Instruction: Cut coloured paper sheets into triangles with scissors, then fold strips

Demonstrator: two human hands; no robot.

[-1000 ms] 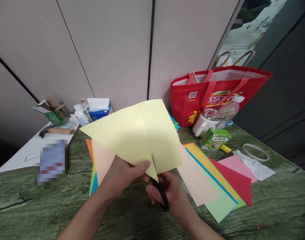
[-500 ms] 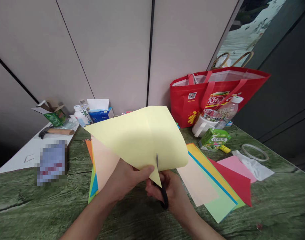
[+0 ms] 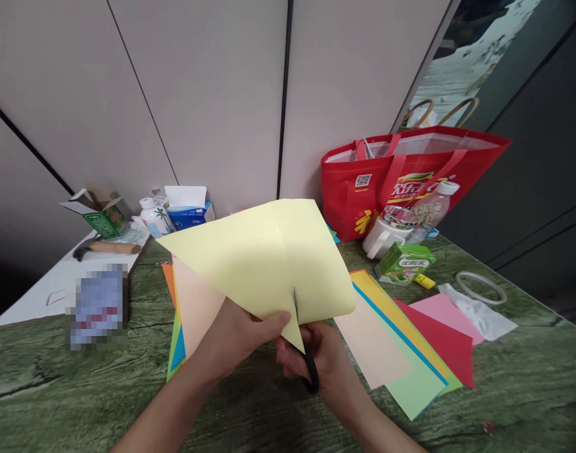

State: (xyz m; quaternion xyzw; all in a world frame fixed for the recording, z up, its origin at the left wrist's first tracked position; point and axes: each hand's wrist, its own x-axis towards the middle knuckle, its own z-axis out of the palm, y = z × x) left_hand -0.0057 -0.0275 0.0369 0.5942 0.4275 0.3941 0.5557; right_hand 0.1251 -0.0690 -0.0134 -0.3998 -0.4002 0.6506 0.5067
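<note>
A pale yellow sheet of paper (image 3: pixel 250 251) is held up above the table, its right side curving over. My left hand (image 3: pixel 250 333) is closed on its lower edge, thumb on top and fingers hidden beneath. My right hand (image 3: pixel 326 358) grips the black handles of a pair of scissors (image 3: pixel 310 371). One grey blade shows through a slit in the paper, just right of my left thumb; the other blade is hidden. A narrow pointed flap of the sheet hangs down between my hands. Sheets of coloured paper (image 3: pixel 198 308) lie beneath, to the left.
More coloured sheets (image 3: pixel 410 365) fan out on the right. Behind them stand a green box (image 3: pixel 405 264), a white mug (image 3: pixel 382 238), a plastic bottle (image 3: pixel 434 207) and a red bag (image 3: pixel 349 201). A hammer (image 3: pixel 113 248) and a white bottle (image 3: pixel 156 219) are at the left. A tape ring (image 3: pixel 481 274) lies far right.
The scissors' blade tip sits very slightly higher and further left in the slit. The paper has shifted a little left; both hands stay almost in place.
</note>
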